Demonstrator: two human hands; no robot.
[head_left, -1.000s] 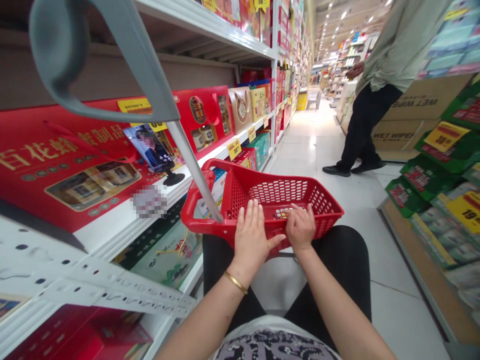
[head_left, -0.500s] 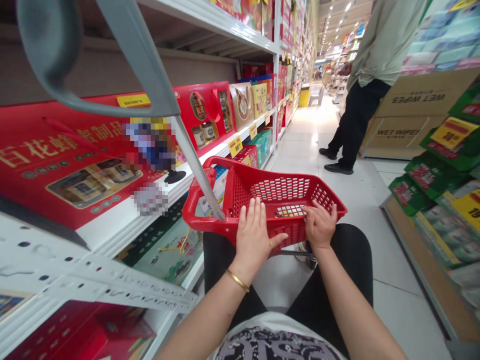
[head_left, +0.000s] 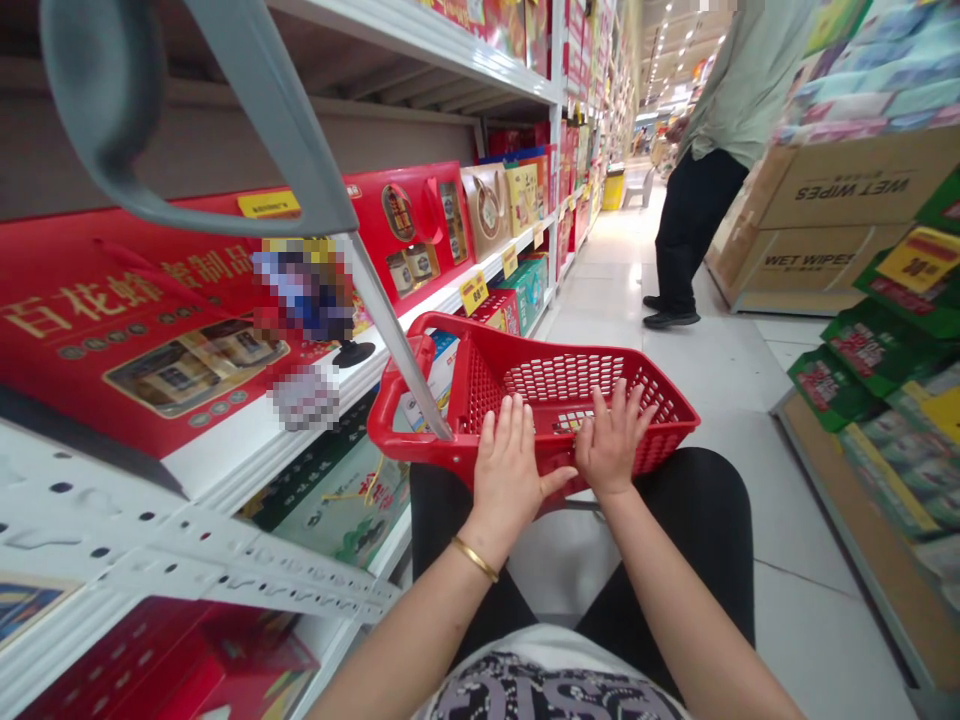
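My left hand (head_left: 506,465) lies flat on the near rim of a red plastic mesh shopping basket (head_left: 480,395), with a gold bangle on the wrist. My right hand (head_left: 611,440) rests beside it, fingers spread over the rim and the mesh. Neither hand is curled around anything. A small multicoloured checkered patch (head_left: 574,421) shows at the basket's bottom, right by my right fingers; what it is cannot be made out. A grey metal bar (head_left: 262,110) with a curved loop crosses the upper left, and its tip reaches the basket's left side.
Shelves of red gift boxes (head_left: 150,330) line the left, with a perforated white shelf upright (head_left: 187,560) close by. Wet wipes cartons (head_left: 832,185) and green packs (head_left: 877,340) stand on the right. A person (head_left: 697,200) stands in the tiled aisle (head_left: 795,500) ahead.
My right hand has slid left toward my left hand, and its fingers have spread out. The person ahead has moved farther up the aisle.
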